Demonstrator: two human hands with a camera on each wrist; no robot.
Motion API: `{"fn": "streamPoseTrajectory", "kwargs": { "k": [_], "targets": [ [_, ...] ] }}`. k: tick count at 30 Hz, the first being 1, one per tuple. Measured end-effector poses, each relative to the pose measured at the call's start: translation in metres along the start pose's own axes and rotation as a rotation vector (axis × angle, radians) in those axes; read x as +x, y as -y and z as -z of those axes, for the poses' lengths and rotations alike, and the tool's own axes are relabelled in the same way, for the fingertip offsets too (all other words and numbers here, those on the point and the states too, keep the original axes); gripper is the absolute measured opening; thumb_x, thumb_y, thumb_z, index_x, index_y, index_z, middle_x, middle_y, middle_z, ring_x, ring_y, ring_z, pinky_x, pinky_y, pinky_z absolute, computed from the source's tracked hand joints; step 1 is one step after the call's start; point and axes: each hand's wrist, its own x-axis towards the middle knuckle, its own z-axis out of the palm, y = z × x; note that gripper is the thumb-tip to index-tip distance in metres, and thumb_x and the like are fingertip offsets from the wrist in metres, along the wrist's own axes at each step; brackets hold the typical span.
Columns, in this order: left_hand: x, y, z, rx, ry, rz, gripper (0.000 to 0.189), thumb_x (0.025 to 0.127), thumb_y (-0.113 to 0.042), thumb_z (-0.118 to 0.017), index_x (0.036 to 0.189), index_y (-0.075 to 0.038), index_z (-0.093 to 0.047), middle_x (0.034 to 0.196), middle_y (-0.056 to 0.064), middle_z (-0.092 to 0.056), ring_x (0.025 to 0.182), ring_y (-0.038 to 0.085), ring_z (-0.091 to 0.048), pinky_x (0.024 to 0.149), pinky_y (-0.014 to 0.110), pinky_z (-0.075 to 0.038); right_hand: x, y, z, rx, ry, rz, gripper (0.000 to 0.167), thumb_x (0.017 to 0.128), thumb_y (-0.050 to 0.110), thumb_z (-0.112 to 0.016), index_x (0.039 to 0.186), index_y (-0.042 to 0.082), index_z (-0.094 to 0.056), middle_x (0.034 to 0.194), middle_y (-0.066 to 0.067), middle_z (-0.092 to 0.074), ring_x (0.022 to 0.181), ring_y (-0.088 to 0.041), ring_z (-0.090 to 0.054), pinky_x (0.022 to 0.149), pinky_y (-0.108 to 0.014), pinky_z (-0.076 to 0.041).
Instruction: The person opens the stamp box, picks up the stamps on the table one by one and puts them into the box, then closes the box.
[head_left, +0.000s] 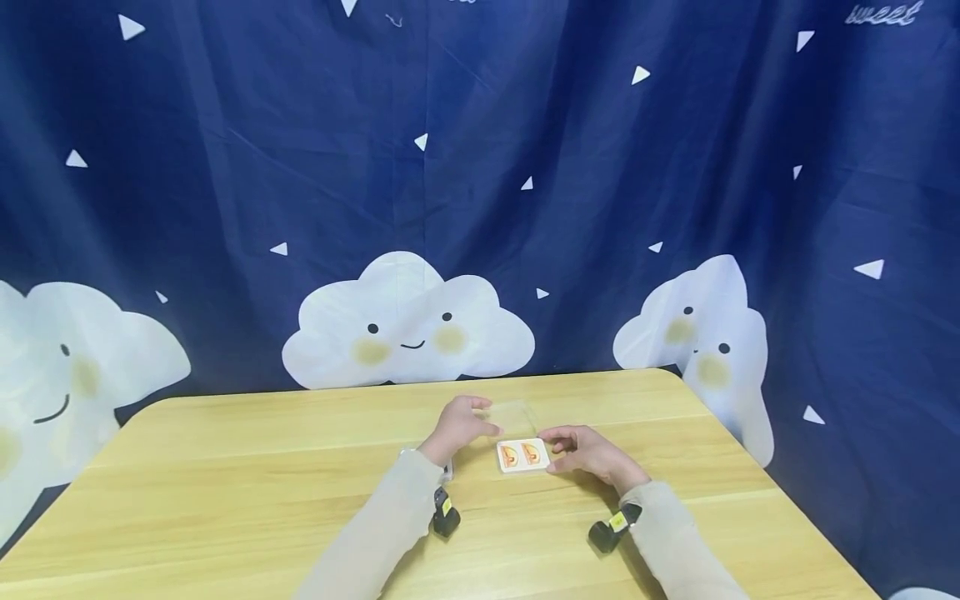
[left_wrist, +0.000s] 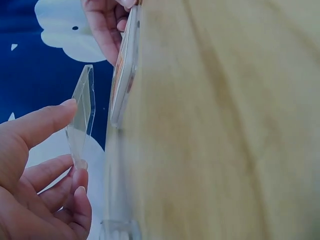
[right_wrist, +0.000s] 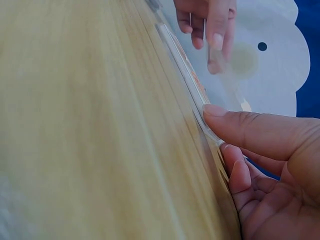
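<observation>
My left hand (head_left: 457, 427) pinches a thin clear plastic lid (left_wrist: 85, 107) by its edge, thumb on one side and fingers on the other. The lid is raised and tilted, just behind a white stack of cards (head_left: 523, 455) with two orange-and-yellow pictures on top. The stack sits in a shallow clear case (right_wrist: 186, 80), low over the table. My right hand (head_left: 592, 454) grips the right end of this case between thumb and fingers.
A small clear plastic piece (left_wrist: 120, 230) lies on the table by my left wrist, partly covered by the sleeve in the head view. The wooden table (head_left: 247, 492) reaches back to a dark blue curtain (head_left: 480, 208) with white clouds. Each wrist carries a black camera (head_left: 446, 514).
</observation>
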Motion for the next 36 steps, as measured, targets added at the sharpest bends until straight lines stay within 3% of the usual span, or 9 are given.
{"fn": "streamPoseTrajectory", "kwargs": {
  "k": [7,12,15,21,36],
  "targets": [
    [-0.007,-0.004,0.001,0.017,0.037,-0.013,0.057,0.068,-0.017,-0.082,0.120,-0.004,-0.062,0.125,0.015,-0.059,0.104,0.027,-0.058,0.091,0.044,-0.045,0.000,-0.002,0.000,0.006,-0.010,-0.032,0.059,0.069,-0.001,-0.076,0.124,-0.007,-0.055,0.103,-0.014,-0.058,0.096,-0.022,-0.048,0.080,-0.027,-0.039],
    [-0.016,-0.011,0.001,0.005,0.073,-0.023,0.057,0.068,-0.015,-0.081,0.121,-0.004,-0.061,0.107,0.014,-0.065,0.078,0.018,-0.058,0.073,0.034,-0.048,-0.001,-0.002,0.000,0.005,-0.017,-0.042,0.060,0.070,-0.004,-0.075,0.125,-0.008,-0.053,0.108,-0.019,-0.056,0.099,-0.026,-0.048,0.081,-0.029,-0.038],
    [-0.023,-0.014,0.000,-0.001,0.089,-0.038,0.058,0.067,-0.014,-0.080,0.121,-0.002,-0.061,0.098,0.014,-0.065,0.072,0.016,-0.054,0.065,0.030,-0.046,-0.002,-0.001,-0.001,0.016,-0.018,-0.050,0.059,0.070,-0.004,-0.075,0.125,-0.007,-0.054,0.109,-0.017,-0.057,0.099,-0.026,-0.048,0.080,-0.028,-0.040],
    [-0.031,-0.016,-0.001,0.013,0.116,-0.061,0.060,0.067,-0.012,-0.080,0.122,-0.001,-0.060,0.087,0.011,-0.062,0.071,0.016,-0.052,0.062,0.029,-0.044,-0.001,-0.003,0.000,0.019,-0.007,-0.040,0.060,0.071,-0.002,-0.075,0.126,-0.008,-0.053,0.106,-0.014,-0.057,0.098,-0.023,-0.048,0.079,-0.023,-0.042],
    [-0.036,-0.012,-0.009,0.015,0.136,-0.053,0.059,0.064,-0.005,-0.081,0.119,0.001,-0.061,0.102,0.012,-0.064,0.078,0.017,-0.052,0.071,0.031,-0.044,0.002,-0.004,0.002,0.042,-0.002,-0.022,0.062,0.069,-0.004,-0.075,0.126,-0.011,-0.051,0.101,-0.011,-0.059,0.093,-0.018,-0.050,0.078,-0.021,-0.044]
  ]
}}
